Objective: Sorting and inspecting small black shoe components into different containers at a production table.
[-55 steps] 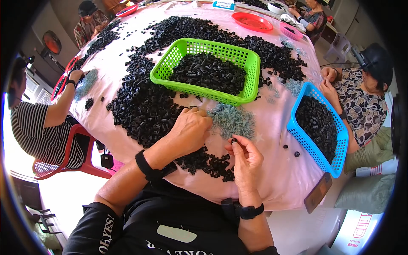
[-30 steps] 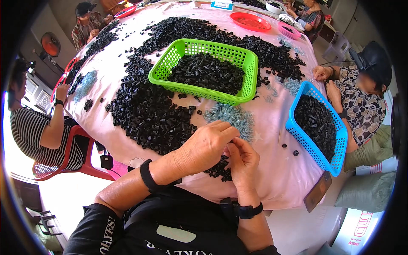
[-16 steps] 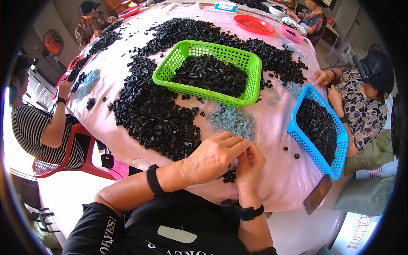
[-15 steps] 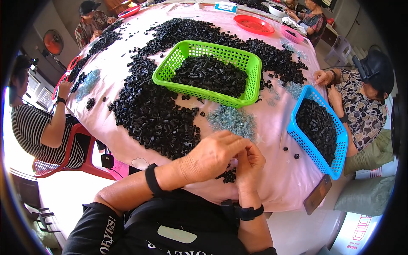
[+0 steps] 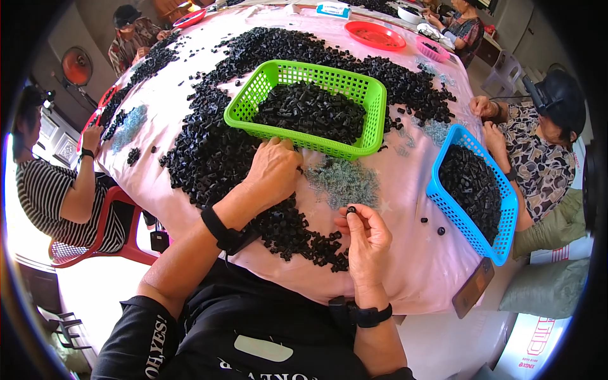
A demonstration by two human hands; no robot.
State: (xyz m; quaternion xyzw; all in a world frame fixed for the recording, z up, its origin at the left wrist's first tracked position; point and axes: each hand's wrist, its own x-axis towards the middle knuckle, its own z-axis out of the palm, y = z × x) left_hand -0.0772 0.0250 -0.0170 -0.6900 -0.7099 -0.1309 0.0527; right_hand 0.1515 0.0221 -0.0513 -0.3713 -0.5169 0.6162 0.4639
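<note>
Head view, looking down on a round table under a pink cloth [image 5: 405, 266]. The right hand [image 5: 367, 237] was raised just above the cloth near the table's front edge, thumb and forefinger pinched together on one small black piece [image 5: 351, 209], the other fingers loosely curled. The left hand [image 5: 273, 172] lay palm down, fingers bent and close together, on the near edge of the big heap of small black pieces [image 5: 209, 152] that covered much of the table's left and middle; whether it gripped anything underneath could not be told. A patch of fine grey-blue wire springs [image 5: 345, 182] lay on the cloth between the two hands, just in front of the green basket [image 5: 373, 120], which held more black pieces. A blue basket [image 5: 443, 190], also filled with black pieces, stood to the right near the table edge, with a few loose black pieces on the cloth beside it. Both wrists carried dark bands. Other people sat around the table: one in a striped top [image 5: 44, 202] on the left, one in a patterned shirt [image 5: 538, 158] on the right with hands at the table edge. A red tray [image 5: 375, 35] sat at the far side.
</note>
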